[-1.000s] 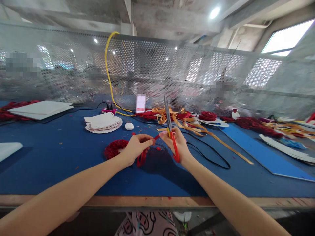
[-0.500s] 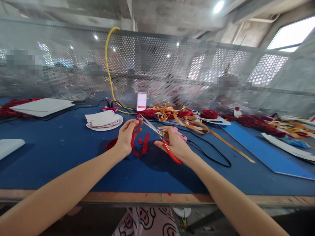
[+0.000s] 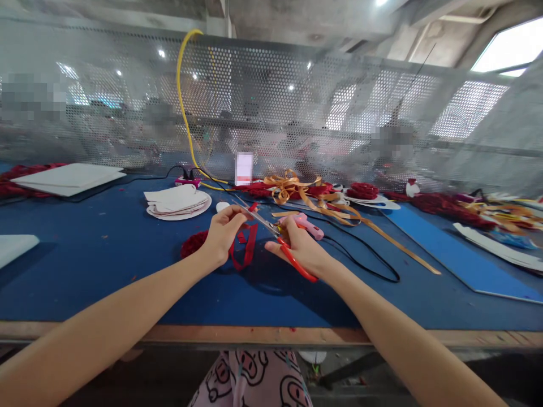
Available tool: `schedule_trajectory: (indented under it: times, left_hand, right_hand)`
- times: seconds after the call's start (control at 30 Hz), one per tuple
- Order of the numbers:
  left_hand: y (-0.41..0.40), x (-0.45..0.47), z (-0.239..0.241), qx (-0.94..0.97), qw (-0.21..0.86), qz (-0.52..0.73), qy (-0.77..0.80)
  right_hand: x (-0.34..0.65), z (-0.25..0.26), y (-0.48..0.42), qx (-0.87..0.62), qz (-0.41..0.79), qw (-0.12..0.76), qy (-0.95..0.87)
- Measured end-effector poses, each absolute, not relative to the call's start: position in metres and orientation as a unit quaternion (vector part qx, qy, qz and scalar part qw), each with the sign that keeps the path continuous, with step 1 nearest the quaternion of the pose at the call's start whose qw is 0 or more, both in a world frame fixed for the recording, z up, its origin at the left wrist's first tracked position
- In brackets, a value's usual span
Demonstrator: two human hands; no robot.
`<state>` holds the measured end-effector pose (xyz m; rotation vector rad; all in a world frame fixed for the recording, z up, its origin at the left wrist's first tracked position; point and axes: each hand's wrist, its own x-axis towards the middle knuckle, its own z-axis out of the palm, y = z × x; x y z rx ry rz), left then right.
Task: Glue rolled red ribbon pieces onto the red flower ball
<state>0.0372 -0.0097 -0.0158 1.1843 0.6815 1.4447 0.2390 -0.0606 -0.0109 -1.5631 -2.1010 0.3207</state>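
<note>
My left hand [image 3: 223, 236] is closed, pinching a red ribbon [image 3: 249, 247] whose lower part hangs in a loop over the table. My right hand [image 3: 302, 249] grips a pair of scissors [image 3: 292, 261] with red handles. Their blades point up and left, crossing the short end of ribbon at my left fingertips. Under my left wrist lies a dark red bundle [image 3: 193, 244]. Just behind my right hand rests a pink glue gun [image 3: 311, 226] with a black cord. A small white round piece [image 3: 221, 207] is behind my left fingers.
A stack of white rounded cards [image 3: 178, 203] sits on the blue table [image 3: 127, 282], left of my hands. Gold ribbons [image 3: 292, 189] lie at the back. A phone [image 3: 244, 168] stands against the perforated metal screen [image 3: 271, 102]. On the right is a lighter blue board [image 3: 458, 249].
The scissor blades now lie across the ribbon by my left fingers, where earlier their tips were beside it. My left hand has shifted slightly, and the small white round piece shows behind it.
</note>
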Motion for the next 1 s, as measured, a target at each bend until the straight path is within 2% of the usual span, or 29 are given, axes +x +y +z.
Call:
schedule_trajectory:
  times: [0.8, 0.9, 1.0]
  left_hand:
    - [-0.0106, 0.0367, -0.0150, 0.461, 0.567, 0.607, 0.313]
    - [-0.0090, 0.0385, -0.0172, 0.465, 0.556, 0.597, 0.344]
    - [-0.0118, 0.0413, -0.0188, 0.489, 0.565, 0.563, 0.354]
  right_hand:
    - [0.2401, -0.0122, -0.0602, -0.576, 0.104, 0.251, -0.771]
    - [0.2385, -0.0114, -0.0596, -0.575, 0.140, 0.295, -0.750]
    - [0.2326, -0.0100, -0.0585, -0.557, 0.227, 0.403, -0.690]
